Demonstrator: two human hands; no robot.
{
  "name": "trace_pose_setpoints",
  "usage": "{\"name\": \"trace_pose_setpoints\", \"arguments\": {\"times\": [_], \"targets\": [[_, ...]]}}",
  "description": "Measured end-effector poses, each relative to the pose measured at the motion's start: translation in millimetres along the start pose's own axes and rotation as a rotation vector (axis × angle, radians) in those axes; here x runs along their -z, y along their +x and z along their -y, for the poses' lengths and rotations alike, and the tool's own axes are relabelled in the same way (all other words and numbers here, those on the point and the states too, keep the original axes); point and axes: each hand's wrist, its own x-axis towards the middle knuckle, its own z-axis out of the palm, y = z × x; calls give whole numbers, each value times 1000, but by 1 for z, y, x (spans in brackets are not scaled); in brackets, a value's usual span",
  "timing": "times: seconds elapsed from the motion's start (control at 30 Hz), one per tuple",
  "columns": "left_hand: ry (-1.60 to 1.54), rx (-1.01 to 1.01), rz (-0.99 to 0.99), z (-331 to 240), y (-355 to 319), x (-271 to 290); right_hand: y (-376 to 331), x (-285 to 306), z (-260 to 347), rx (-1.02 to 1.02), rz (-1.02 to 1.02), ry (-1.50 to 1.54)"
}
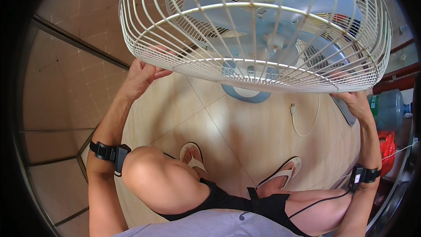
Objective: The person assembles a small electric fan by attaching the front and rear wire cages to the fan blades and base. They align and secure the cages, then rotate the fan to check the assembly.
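cream wire cage (144,39), pale blue blades (320,2), blue-and-white base (245,93). white cord (307,123), tan tile floor (228,127). red bag (387,147) far right, black wrist straps (109,152).

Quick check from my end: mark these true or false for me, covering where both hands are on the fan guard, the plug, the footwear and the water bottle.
1. Both hands grip the wire fan guard at its rim. True: the left hand is on one side, the right hand on the other.
2. The fan blades are red. False: they are pale blue.
3. The white plug lies loose on the floor. True.
4. The person is barefoot. False: they wear white sandals.
5. The water bottle stands at the person's left. False: it is at the right.
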Motion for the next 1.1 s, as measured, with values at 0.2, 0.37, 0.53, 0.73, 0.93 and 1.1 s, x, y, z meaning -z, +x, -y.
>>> {"name": "trace_pose_setpoints", "arguments": {"times": [0.2, 0.37, 0.53, 0.73, 0.93, 1.1], "targets": [[-30, -47, 29, -1, 10, -5, -7, -7, -13, 37, -19, 19], [-34, -45, 53, -8, 15, -11, -12, 0, -20, 27, -60, 76], [-78, -21, 36, -17, 19, -20, -14, 5, -14, 35, -52, 151], [-130, -22, -41, -19, 20, -26, -12, 5, -12, 73, -61, 130], [-88, -154, 35, -21, 28, -19, -8, 24, -22, 55, -140, -5], [-10, -188, 57, -31, 35, -22, -4, 44, -46, -33, -282, -246]]}}
